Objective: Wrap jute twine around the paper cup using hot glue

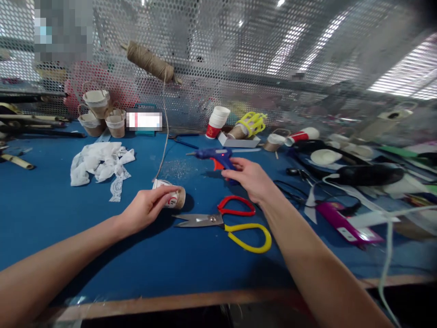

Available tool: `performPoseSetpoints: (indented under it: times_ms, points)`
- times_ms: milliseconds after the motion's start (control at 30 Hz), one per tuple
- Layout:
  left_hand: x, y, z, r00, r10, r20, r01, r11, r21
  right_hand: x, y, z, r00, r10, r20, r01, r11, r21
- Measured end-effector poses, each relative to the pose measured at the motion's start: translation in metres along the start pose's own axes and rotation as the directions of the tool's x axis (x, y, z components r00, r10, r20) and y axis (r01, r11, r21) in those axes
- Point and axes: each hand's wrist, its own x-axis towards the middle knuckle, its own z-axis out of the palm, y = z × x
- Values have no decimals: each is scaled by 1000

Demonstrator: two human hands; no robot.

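Centre frame, the left hand (146,207) grips a paper cup (176,201), the right hand (251,178) a hot-glue gun (218,156); wrapping in twine (148,61) seems underway, calling for gluing.

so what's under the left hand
A paper cup on its side, only partly visible around the left hand; its surface beneath the fingers is covered.

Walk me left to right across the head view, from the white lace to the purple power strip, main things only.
White lace → paper cup in the left hand → blue glue gun in the right hand → purple power strip.
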Motion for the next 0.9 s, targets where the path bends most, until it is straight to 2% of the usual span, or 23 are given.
performPoseSetpoints:
  times_ms: [67, 133, 200, 333, 400, 667, 900]
  points:
    - [0, 0, 0, 1000, -4, -6, 5, 1000, 26, -10, -7, -6, 1000, -24, 12, 22, 989, 145]
    - [0, 0, -1, 1000, -25, -14, 26, 998, 61, -20, -10, -8, 996, -34, 79, 2, 930, 368]
    - [0, 0, -1, 999, -43, -19, 44, 996, 79, -28, -9, -5, 987, -50, 151, -23, 895, 445]
    - [1, 1, -2, 997, -71, -6, 71, 995, 70, -41, -3, 5, 943, -123, 309, 15, 944, 331]
    - [1, 2, -2, 997, -71, -1, 71, 995, 70, -47, -3, 8, 929, -136, 343, 54, 970, 237]
    - [-2, -2, 1, 998, -63, -12, 64, 995, 76, -59, -5, 10, 948, -167, 272, 177, 984, -13]
    - [-2, -1, 1, 1000, 15, -4, -15, 996, 89, -60, -5, 14, 957, -156, 246, 197, 968, -152]
